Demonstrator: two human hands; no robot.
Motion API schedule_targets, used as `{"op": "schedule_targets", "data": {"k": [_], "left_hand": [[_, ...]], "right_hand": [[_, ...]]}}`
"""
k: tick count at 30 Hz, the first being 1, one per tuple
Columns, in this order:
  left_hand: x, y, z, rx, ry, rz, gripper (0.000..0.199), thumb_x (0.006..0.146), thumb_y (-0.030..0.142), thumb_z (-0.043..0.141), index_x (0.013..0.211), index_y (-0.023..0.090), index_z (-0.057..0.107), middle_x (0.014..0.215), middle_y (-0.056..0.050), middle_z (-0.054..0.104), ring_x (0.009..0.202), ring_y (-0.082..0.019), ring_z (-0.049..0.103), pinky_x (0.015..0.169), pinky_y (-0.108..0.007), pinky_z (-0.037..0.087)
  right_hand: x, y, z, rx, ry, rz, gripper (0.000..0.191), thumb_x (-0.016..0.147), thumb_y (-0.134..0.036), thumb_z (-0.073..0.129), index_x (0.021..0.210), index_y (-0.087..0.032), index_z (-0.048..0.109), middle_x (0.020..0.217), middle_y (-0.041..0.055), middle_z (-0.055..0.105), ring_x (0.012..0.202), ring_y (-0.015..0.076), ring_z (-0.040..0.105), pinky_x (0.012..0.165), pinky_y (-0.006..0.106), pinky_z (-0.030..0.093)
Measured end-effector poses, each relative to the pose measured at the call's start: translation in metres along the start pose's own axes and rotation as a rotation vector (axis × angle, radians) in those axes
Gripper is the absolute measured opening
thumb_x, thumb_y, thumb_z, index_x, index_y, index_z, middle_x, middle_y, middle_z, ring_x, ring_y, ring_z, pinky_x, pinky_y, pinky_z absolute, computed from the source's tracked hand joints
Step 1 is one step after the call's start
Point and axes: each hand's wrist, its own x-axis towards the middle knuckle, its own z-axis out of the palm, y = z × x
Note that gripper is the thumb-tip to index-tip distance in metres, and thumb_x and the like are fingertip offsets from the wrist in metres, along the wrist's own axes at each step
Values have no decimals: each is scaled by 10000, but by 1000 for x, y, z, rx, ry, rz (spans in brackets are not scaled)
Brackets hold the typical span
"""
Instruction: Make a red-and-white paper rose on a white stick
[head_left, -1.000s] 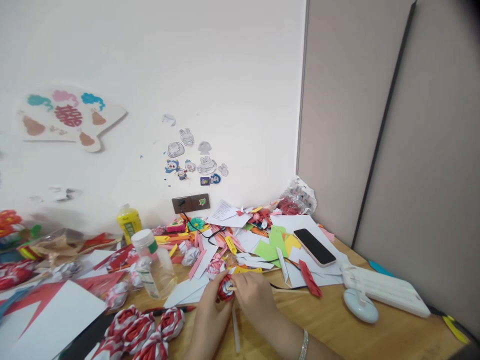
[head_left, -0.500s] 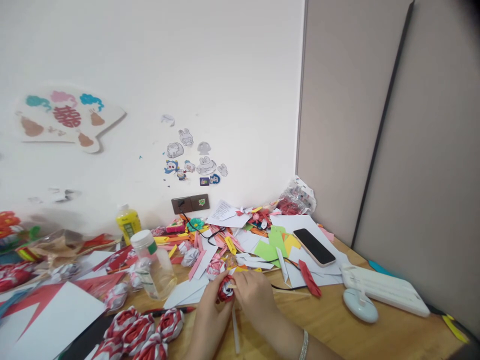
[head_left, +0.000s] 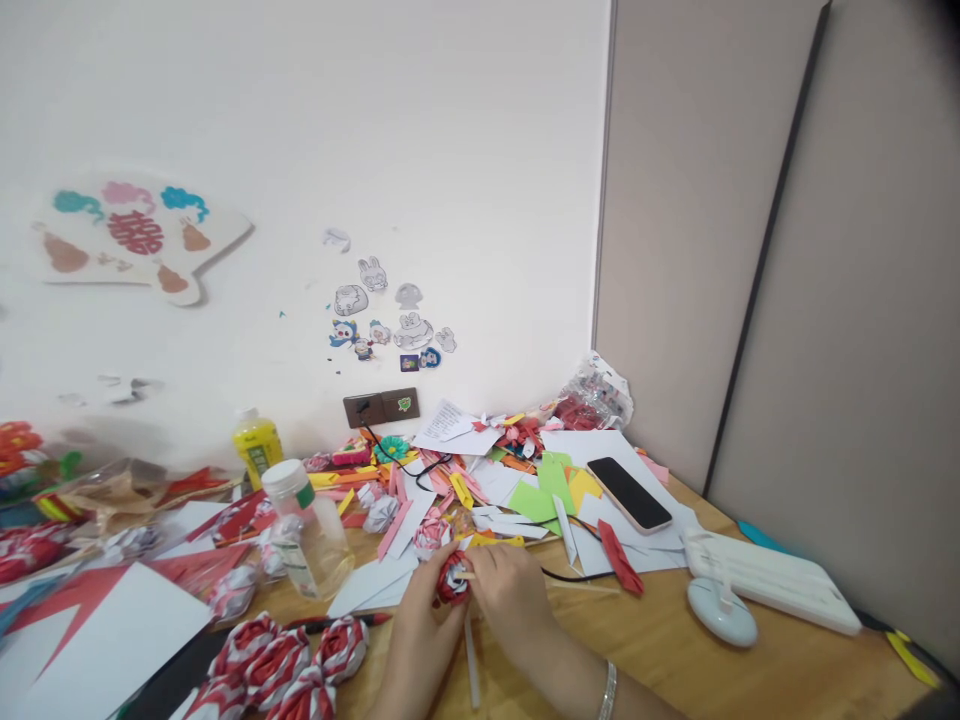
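Note:
My left hand (head_left: 421, 622) is wrapped round a red and white rolled paper flower (head_left: 452, 580) just above the wooden table. My right hand (head_left: 510, 592) is closed on a short pale stick (head_left: 465, 576), whose tip lies against the flower's middle. Fingers of both hands hide part of the flower and most of the stick. Below the hands, a thin translucent strip (head_left: 472, 665) lies on the table. To the left, several finished-looking red and white paper flowers (head_left: 277, 668) sit in a cluster.
Behind my hands lies a heap of coloured paper scraps (head_left: 480, 485). A clear jar (head_left: 315, 545) and a yellow bottle (head_left: 257, 448) stand left. On the right are a phone (head_left: 628, 493), a white power bank-like block (head_left: 772, 580) and a pale mouse (head_left: 721, 611). A black cable crosses the scraps.
My right hand has turned slightly, and more of the pale stick shows against the flower. A piece of yellow paper shows more behind that hand. My left hand stays in place.

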Motion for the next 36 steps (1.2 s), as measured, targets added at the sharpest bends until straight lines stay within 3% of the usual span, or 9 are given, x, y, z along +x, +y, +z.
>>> {"op": "schedule_targets", "data": {"k": [11, 19, 30, 36], "left_hand": [[1, 0, 1, 3, -17, -10, 484, 693, 179, 525, 1175, 150, 542, 1230, -123, 595, 1175, -259, 522, 1018, -444, 386], [1, 4, -1, -23, 7, -10, 489, 671, 184, 539, 1160, 163, 560, 1207, -118, 614, 1158, -270, 540, 1007, -451, 399], [1, 4, -1, -29, -7, -23, 486, 687, 186, 540, 1173, 178, 547, 1229, -107, 601, 1178, -261, 523, 1026, -449, 378], [1, 6, -1, -32, -10, -27, 486, 682, 183, 546, 1168, 178, 548, 1226, -109, 602, 1176, -261, 524, 1027, -449, 375]], "right_hand": [[0, -1, 0, -1, -3, 9, 319, 925, -124, 367, 651, -187, 518, 545, 5, 563, 489, 163, 527, 476, 281, 278], [3, 1, -1, 5, -13, 49, 296, 938, -241, 416, 666, -193, 523, 567, 4, 582, 510, 174, 547, 491, 283, 284], [-1, 0, 2, -32, -7, 15, 296, 923, -143, 411, 647, -189, 505, 541, 4, 561, 495, 162, 526, 485, 269, 283], [1, -1, -1, -5, -27, 43, 274, 921, -172, 414, 670, -193, 521, 557, 5, 568, 505, 172, 527, 486, 279, 280]]}}
